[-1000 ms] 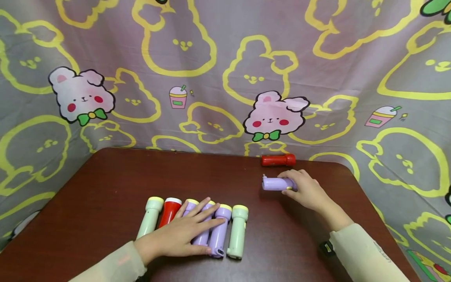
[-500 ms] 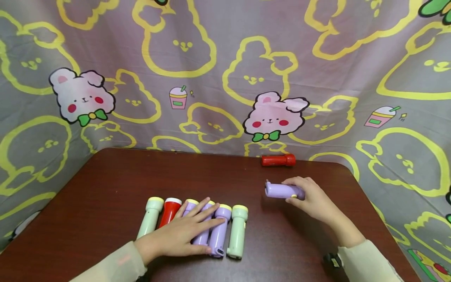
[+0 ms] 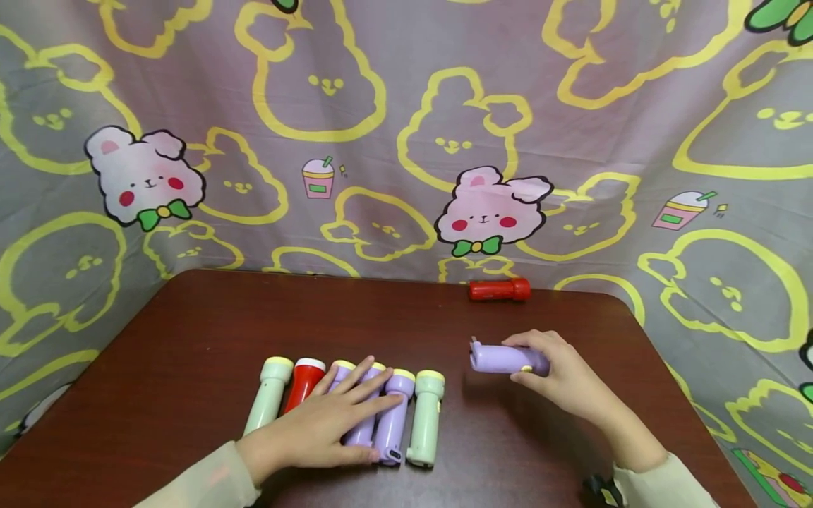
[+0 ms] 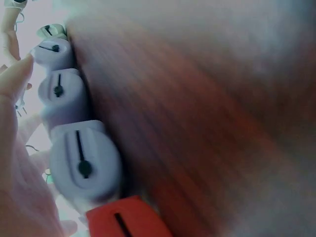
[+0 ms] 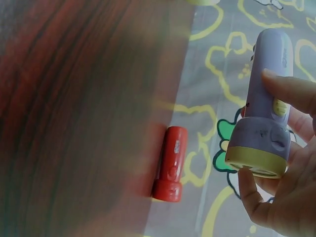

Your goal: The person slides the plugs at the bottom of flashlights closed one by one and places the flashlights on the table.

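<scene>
My right hand grips a purple flashlight above the table, its yellow-rimmed head toward the palm, as the right wrist view shows. My left hand lies with spread fingers across a row of flashlights. In that row, from left to right, are a green flashlight, a red flashlight with a white rim, several purple flashlights and another green flashlight. The left hand covers parts of the middle ones. In the left wrist view the tail ends of the purple flashlights line up beside the hand.
A separate red flashlight lies at the back edge of the brown table. Behind the table hangs a patterned curtain. A dark object shows at the right sleeve.
The right hand has drawn the purple flashlight back from the table's rear, nearer to me. The left hand and the row stay where they were; the view shifts slightly.
</scene>
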Action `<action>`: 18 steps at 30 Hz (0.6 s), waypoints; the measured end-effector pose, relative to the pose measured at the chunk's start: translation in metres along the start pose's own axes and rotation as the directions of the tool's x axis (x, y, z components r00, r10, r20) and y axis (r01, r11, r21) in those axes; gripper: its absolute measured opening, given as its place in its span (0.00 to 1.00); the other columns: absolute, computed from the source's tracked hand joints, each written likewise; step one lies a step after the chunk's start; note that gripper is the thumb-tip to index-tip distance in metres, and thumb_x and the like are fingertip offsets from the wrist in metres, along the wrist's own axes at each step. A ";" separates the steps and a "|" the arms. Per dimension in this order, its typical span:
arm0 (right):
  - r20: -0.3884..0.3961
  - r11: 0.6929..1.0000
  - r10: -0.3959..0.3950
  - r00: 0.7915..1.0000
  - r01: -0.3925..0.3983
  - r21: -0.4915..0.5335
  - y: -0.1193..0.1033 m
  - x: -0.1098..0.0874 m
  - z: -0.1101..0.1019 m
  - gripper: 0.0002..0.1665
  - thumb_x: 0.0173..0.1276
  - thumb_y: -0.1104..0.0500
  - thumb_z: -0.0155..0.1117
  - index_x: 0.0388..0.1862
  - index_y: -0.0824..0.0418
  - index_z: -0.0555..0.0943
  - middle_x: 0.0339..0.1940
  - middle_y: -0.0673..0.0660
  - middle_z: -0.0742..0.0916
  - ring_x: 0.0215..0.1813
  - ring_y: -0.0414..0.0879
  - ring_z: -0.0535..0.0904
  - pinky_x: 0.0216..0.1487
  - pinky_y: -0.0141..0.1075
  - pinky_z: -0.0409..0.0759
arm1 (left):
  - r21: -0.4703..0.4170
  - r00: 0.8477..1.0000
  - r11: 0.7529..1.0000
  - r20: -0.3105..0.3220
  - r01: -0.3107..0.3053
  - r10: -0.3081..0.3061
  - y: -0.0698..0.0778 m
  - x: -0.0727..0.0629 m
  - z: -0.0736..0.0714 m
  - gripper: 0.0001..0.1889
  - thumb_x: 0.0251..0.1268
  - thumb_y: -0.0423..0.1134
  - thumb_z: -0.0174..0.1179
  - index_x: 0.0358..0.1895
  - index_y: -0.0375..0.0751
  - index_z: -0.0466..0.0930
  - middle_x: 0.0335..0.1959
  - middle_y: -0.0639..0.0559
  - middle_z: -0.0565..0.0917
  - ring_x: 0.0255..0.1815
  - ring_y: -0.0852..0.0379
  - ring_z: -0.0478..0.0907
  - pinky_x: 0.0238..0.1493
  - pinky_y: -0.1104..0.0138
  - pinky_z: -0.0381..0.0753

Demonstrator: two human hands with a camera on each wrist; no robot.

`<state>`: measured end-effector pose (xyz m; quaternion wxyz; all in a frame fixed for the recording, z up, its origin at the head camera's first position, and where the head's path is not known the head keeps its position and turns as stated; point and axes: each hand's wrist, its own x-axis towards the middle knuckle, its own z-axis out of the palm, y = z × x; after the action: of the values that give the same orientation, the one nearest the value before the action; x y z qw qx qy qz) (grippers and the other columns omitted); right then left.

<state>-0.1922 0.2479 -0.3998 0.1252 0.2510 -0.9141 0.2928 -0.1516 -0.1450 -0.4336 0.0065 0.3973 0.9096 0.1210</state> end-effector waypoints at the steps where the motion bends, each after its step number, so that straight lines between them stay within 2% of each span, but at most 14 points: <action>1: -0.003 1.000 -0.009 1.000 0.009 -0.003 -0.002 -0.001 0.000 0.29 0.48 0.65 0.81 0.50 0.49 0.83 0.46 0.46 0.87 0.46 0.43 0.73 0.43 0.36 0.75 | 0.006 1.000 1.000 -0.015 0.003 -0.003 0.001 -0.001 -0.001 0.38 0.65 0.73 0.49 0.77 0.70 0.57 0.82 0.56 0.52 0.83 0.44 0.42 0.72 0.31 0.49; 7: -0.003 1.000 -0.023 1.000 0.023 0.007 -0.011 -0.006 0.000 0.30 0.48 0.65 0.81 0.50 0.47 0.83 0.45 0.43 0.86 0.46 0.40 0.73 0.42 0.36 0.76 | 0.027 0.994 0.999 -0.105 0.027 -0.024 0.007 -0.005 -0.009 0.36 0.64 0.69 0.55 0.74 0.65 0.64 0.80 0.57 0.58 0.82 0.45 0.48 0.72 0.37 0.59; 13: -0.010 0.998 -0.065 0.998 0.065 0.028 -0.021 -0.009 0.003 0.32 0.47 0.65 0.82 0.50 0.46 0.82 0.46 0.42 0.86 0.48 0.38 0.73 0.44 0.35 0.76 | -0.021 0.986 0.999 -0.158 0.044 -0.046 0.011 -0.007 -0.014 0.33 0.64 0.61 0.62 0.71 0.62 0.69 0.78 0.56 0.64 0.81 0.45 0.53 0.69 0.39 0.65; 18: -0.021 0.993 -0.109 0.994 0.110 0.040 -0.029 -0.008 0.011 0.33 0.46 0.66 0.82 0.51 0.45 0.82 0.46 0.41 0.85 0.48 0.36 0.72 0.44 0.34 0.77 | -0.005 0.968 1.000 -0.252 0.016 -0.016 0.013 -0.006 -0.015 0.30 0.63 0.58 0.64 0.68 0.57 0.73 0.73 0.56 0.71 0.76 0.46 0.65 0.64 0.47 0.75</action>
<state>-0.1704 0.2243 -0.3975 0.1444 0.3004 -0.8915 0.3067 -0.1397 -0.1439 -0.4166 -0.1076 0.3714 0.9060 0.1719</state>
